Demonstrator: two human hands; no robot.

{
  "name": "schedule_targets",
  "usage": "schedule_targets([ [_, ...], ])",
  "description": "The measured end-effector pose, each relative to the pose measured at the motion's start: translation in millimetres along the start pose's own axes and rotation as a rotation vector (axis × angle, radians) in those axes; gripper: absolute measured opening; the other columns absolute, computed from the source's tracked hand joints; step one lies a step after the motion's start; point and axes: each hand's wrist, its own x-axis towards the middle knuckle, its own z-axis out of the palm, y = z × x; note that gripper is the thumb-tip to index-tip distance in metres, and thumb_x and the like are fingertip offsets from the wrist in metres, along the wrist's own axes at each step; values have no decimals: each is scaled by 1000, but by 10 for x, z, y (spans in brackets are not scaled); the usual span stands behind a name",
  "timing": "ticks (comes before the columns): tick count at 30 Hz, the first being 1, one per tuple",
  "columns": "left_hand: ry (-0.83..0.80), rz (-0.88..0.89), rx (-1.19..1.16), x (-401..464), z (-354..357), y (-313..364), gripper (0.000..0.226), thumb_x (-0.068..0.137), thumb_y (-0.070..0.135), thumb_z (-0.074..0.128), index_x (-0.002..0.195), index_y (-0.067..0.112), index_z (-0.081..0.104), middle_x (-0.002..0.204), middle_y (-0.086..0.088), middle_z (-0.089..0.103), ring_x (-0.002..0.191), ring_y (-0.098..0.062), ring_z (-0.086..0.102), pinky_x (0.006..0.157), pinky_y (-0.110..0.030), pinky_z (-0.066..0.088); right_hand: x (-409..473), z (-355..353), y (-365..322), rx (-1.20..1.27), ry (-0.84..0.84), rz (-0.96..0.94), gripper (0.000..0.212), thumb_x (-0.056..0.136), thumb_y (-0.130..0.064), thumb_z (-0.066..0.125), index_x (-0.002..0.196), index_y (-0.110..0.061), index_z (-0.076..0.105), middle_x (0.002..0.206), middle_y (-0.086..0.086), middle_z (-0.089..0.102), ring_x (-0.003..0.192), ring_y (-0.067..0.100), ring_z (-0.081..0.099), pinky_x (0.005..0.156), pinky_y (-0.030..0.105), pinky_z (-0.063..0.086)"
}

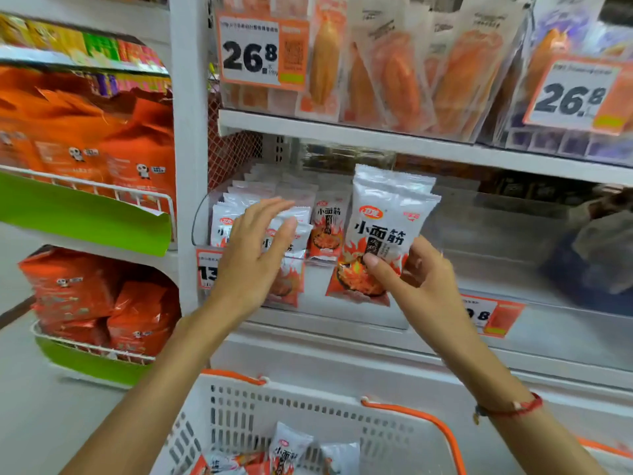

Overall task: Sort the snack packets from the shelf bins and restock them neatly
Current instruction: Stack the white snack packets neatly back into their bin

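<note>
My right hand (416, 272) grips a small stack of white and orange snack packets (380, 224) by the lower edge, upright, in front of the clear shelf bin (202, 214). Rows of the same packets (329, 224) stand inside that bin. With fingers straight, my left hand (255, 248) lies against the front packets at the bin's left side. Below, a white basket (239, 406) with orange handles holds a few more of these packets (289, 447).
Above, a shelf carries orange-filled clear packs (394, 73) and two 26.8 price tags (251, 51). Left racks with green fronts (85, 214) hold large orange bags (85, 132). To the right sits a clear bin (513, 241) with dark items at its far end.
</note>
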Motion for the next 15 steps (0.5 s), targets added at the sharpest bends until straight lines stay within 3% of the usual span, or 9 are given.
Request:
schedule_targets([
  [4, -157, 150, 522, 316, 91, -301, 59, 96, 50, 21, 144, 23, 44, 151, 2, 39, 140, -19, 33, 116, -36, 23, 363, -30, 47, -176, 110, -107, 31, 82, -11, 73, 109, -19, 60, 93, -20, 68, 87, -4, 64, 72, 12, 49],
  [6, -204, 138, 616, 357, 151, -374, 72, 91, 55, 9, 145, 22, 42, 152, 0, 39, 143, -20, 30, 116, -36, 21, 547, -27, 142, -272, 98, -114, 31, 81, -15, 74, 108, -22, 60, 91, -24, 67, 87, -4, 63, 71, 12, 49],
  [8, -172, 121, 650, 348, 192, -418, 74, 89, 55, 5, 143, 24, 44, 151, 2, 40, 143, -17, 29, 115, -34, 24, 762, 11, 281, -326, 64, -51, 29, 81, -17, 74, 107, -19, 62, 92, -17, 69, 85, 1, 64, 70, 15, 51],
  [11, -142, 113, 665, 343, 214, -444, 70, 90, 55, 7, 140, 27, 48, 149, 6, 42, 141, -14, 31, 112, -34, 28, 1178, 136, 587, -305, -35, 198, 26, 78, -15, 77, 103, -15, 66, 93, -4, 71, 81, 7, 65, 76, 19, 55],
  [13, -146, 106, 660, 353, 215, -468, 69, 90, 55, 8, 139, 29, 48, 149, 8, 41, 141, -12, 30, 112, -34, 29, 1423, 245, 768, -304, -92, 346, 28, 75, -17, 80, 101, -16, 69, 100, 4, 72, 91, 18, 69, 87, 36, 56],
  [15, -149, 103, 659, 351, 215, -471, 70, 89, 56, 6, 140, 31, 46, 150, 10, 39, 142, -10, 27, 112, -32, 28, 1575, 341, 864, -354, -182, 438, 33, 77, -17, 80, 107, -12, 68, 104, 6, 70, 93, 20, 67, 81, 33, 57],
])
